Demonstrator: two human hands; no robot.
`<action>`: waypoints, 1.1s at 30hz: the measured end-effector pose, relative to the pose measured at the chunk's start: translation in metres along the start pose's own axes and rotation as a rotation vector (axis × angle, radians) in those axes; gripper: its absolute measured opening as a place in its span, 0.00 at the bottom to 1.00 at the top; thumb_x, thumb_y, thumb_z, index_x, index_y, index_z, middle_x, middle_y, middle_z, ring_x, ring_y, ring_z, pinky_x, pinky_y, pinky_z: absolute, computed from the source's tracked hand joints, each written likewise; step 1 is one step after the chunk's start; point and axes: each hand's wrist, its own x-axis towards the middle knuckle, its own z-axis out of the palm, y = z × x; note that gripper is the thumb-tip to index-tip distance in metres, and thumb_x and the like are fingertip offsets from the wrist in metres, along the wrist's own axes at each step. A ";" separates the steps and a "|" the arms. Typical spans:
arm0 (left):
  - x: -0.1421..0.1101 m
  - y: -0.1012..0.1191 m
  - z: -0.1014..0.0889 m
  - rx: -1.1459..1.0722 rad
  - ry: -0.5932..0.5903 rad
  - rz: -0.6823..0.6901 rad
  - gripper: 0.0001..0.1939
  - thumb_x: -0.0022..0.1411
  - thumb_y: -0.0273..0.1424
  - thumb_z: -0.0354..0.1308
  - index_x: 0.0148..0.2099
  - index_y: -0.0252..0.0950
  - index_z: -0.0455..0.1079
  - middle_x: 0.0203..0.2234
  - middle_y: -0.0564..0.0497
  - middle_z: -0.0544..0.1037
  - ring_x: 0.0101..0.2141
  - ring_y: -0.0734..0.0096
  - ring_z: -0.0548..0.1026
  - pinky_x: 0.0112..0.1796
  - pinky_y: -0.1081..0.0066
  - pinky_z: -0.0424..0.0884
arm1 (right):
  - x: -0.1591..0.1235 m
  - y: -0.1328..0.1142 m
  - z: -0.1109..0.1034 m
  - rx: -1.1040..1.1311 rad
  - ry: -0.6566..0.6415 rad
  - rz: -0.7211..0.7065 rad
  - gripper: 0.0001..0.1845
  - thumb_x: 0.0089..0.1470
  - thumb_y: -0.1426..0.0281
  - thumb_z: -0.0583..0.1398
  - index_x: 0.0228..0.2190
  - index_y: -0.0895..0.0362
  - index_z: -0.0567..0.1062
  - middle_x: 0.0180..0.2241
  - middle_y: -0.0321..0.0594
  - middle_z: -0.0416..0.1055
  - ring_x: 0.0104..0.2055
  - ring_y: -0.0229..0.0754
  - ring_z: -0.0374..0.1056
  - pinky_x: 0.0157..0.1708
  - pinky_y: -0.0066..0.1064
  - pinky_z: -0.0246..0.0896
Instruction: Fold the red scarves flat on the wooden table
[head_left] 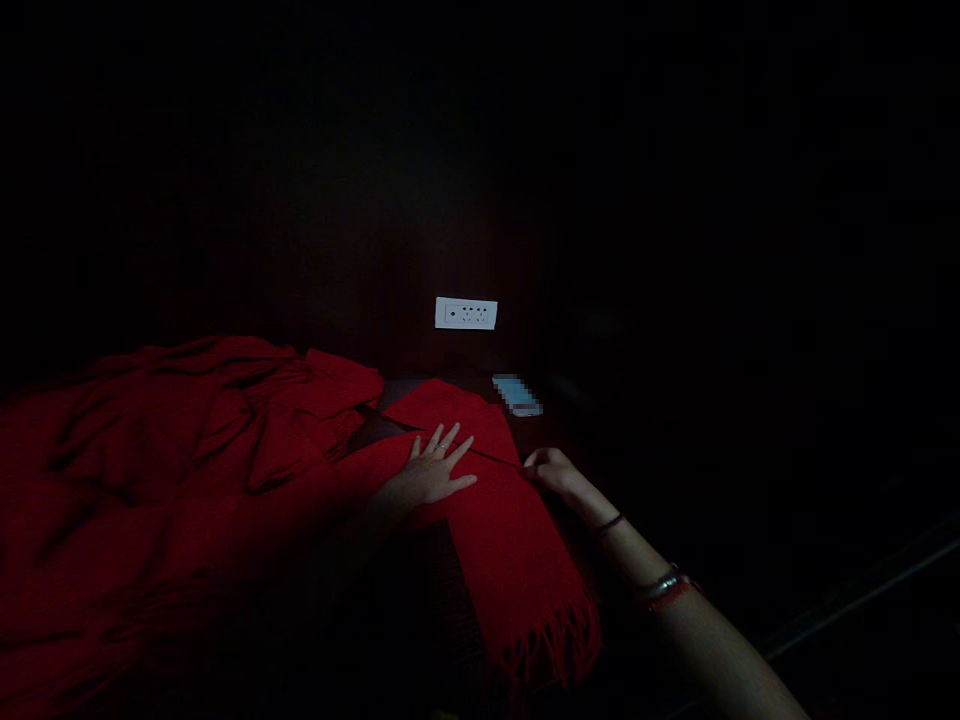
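A red fringed scarf (502, 530) lies spread over a dark surface, its tasselled end towards me. Flat on the cloth, with fingers spread, rests my left hand (439, 472). At the scarf's right edge my right hand (551, 470) has its fingers pinched together on the cloth, beside a fold line that runs across it. Bracelets circle the right wrist and forearm. More red cloth (187, 450) is heaped in loose wrinkles to the left; whether it is one piece with the scarf I cannot tell.
Behind the scarf, a lit phone (517, 395) lies on the dark surface, its screen blurred. A white wall socket (466, 313) is set in the dark wall above. Most of the room is too dark to make out.
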 end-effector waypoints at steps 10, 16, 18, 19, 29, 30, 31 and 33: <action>-0.026 0.012 -0.014 0.000 0.136 0.026 0.11 0.58 0.27 0.43 0.38 0.32 0.66 0.35 0.46 0.69 0.37 0.67 0.67 0.39 0.70 0.63 | 0.005 0.001 0.005 0.154 0.024 -0.047 0.12 0.31 0.79 0.56 0.21 0.56 0.59 0.16 0.27 0.58 0.18 0.30 0.56 0.18 0.21 0.48; -0.026 0.016 -0.017 0.140 0.063 -0.014 0.13 0.59 0.23 0.39 0.41 0.33 0.64 0.37 0.43 0.69 0.38 0.64 0.68 0.34 0.71 0.64 | 0.007 0.000 0.005 -0.068 0.107 -0.110 0.08 0.33 0.77 0.58 0.20 0.57 0.63 0.17 0.29 0.60 0.19 0.31 0.55 0.19 0.22 0.47; -0.028 0.019 -0.019 0.157 0.062 -0.099 0.13 0.59 0.24 0.40 0.42 0.33 0.63 0.38 0.42 0.69 0.39 0.62 0.68 0.32 0.71 0.64 | 0.007 -0.002 0.006 0.100 0.094 -0.092 0.09 0.33 0.78 0.56 0.21 0.57 0.61 0.16 0.28 0.59 0.19 0.30 0.56 0.20 0.22 0.49; -0.028 0.019 -0.020 0.142 0.070 -0.179 0.13 0.60 0.27 0.41 0.42 0.32 0.63 0.38 0.41 0.69 0.38 0.61 0.69 0.31 0.70 0.64 | 0.007 -0.003 0.007 0.189 0.089 -0.085 0.09 0.33 0.78 0.56 0.22 0.57 0.61 0.17 0.28 0.60 0.18 0.30 0.56 0.20 0.22 0.50; -0.019 0.000 -0.022 -0.424 0.022 -0.426 0.18 0.49 0.29 0.53 0.44 0.35 0.58 0.24 0.54 0.71 0.29 0.71 0.71 0.29 0.76 0.62 | 0.008 0.003 0.007 0.061 0.044 -0.138 0.14 0.31 0.77 0.58 0.27 0.56 0.63 0.23 0.29 0.62 0.24 0.32 0.58 0.23 0.23 0.52; -0.018 0.001 -0.021 -0.464 0.043 -0.427 0.16 0.49 0.27 0.52 0.43 0.35 0.59 0.22 0.55 0.70 0.28 0.72 0.70 0.29 0.76 0.63 | 0.007 0.004 0.005 0.079 0.003 -0.150 0.15 0.31 0.76 0.58 0.27 0.56 0.63 0.24 0.30 0.63 0.24 0.32 0.58 0.24 0.23 0.53; -0.017 0.003 -0.021 -0.511 0.061 -0.434 0.15 0.50 0.25 0.51 0.42 0.35 0.59 0.21 0.56 0.69 0.26 0.73 0.70 0.28 0.77 0.63 | 0.005 0.005 0.003 0.111 -0.037 -0.150 0.16 0.31 0.76 0.58 0.28 0.56 0.63 0.24 0.30 0.63 0.25 0.33 0.59 0.24 0.24 0.53; -0.015 0.005 -0.019 -0.641 0.065 -0.472 0.13 0.50 0.23 0.47 0.41 0.35 0.60 0.19 0.57 0.66 0.23 0.76 0.68 0.24 0.78 0.63 | 0.002 0.005 0.001 0.189 -0.082 -0.134 0.17 0.30 0.77 0.57 0.28 0.56 0.61 0.25 0.30 0.62 0.26 0.33 0.59 0.25 0.24 0.54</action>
